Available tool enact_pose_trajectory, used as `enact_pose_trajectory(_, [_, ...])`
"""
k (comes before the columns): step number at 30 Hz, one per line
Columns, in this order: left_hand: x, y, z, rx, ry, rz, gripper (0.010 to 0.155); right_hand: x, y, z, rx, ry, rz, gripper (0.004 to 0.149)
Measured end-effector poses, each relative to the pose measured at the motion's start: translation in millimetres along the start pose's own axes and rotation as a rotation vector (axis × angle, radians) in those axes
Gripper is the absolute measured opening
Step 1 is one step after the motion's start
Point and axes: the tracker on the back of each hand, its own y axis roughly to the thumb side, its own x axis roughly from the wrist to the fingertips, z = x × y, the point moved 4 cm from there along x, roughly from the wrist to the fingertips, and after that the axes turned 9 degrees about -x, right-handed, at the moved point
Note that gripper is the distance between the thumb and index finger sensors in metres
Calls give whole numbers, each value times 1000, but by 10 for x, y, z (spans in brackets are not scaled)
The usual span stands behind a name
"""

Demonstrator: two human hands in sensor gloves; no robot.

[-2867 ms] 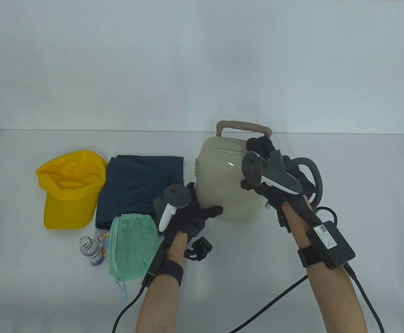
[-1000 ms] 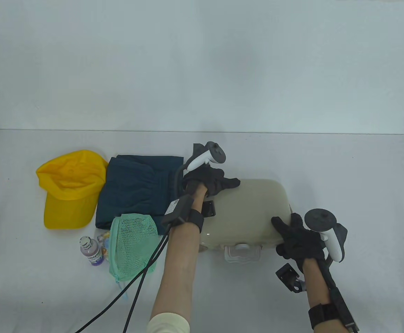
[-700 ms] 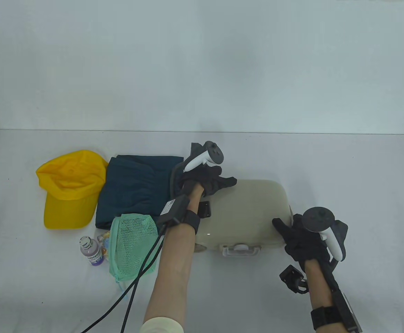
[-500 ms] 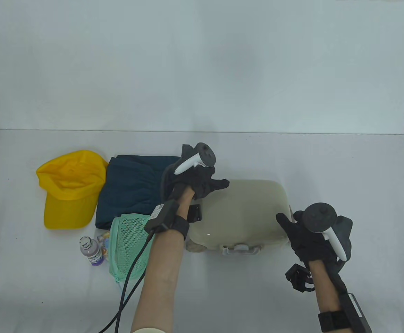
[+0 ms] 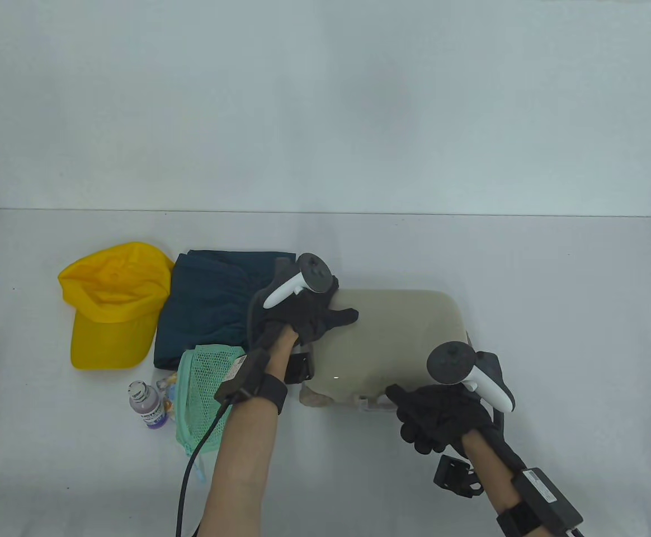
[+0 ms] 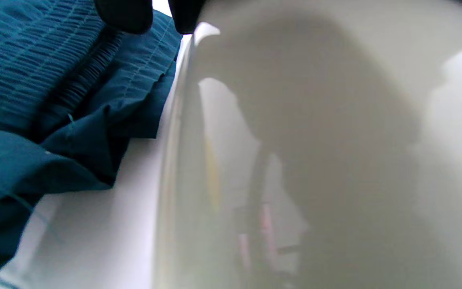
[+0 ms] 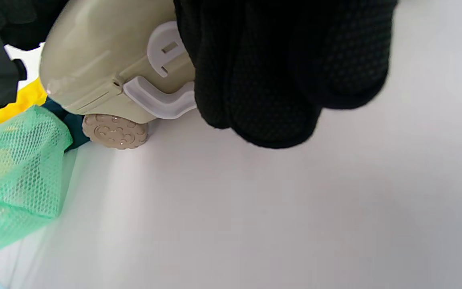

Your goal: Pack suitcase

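Black-gloved, the left hand (image 5: pixel 309 316) lies with loose fingers on the left end of the beige suitcase (image 5: pixel 398 341). The right hand (image 5: pixel 443 417) curls its fingers at the white latch (image 7: pixel 159 84) on the case's near side; whether it grips is unclear. The closed suitcase lies flat mid-worktop (image 5: pixel 555 291), beside teal clothing (image 5: pixel 213 305).

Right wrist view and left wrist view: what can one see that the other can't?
Only the right wrist view shows the white latch, a beige wheel, the green mesh bag, a bit of yellow cap and the right hand at the latch. Only the left wrist view shows the folded teal clothes up close, lying beside the shell. Both show the beige suitcase and the white table.
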Motion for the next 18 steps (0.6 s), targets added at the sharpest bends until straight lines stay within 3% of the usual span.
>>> enact_pose_trajectory(8, [7, -21, 4, -40, -16, 21, 94, 120, -105, -227, 186, 14, -39, 65])
enact_pose_trajectory(18, [15, -27, -1, -44, -39, 24, 94, 188, -111, -432, 391, 101, -7, 77])
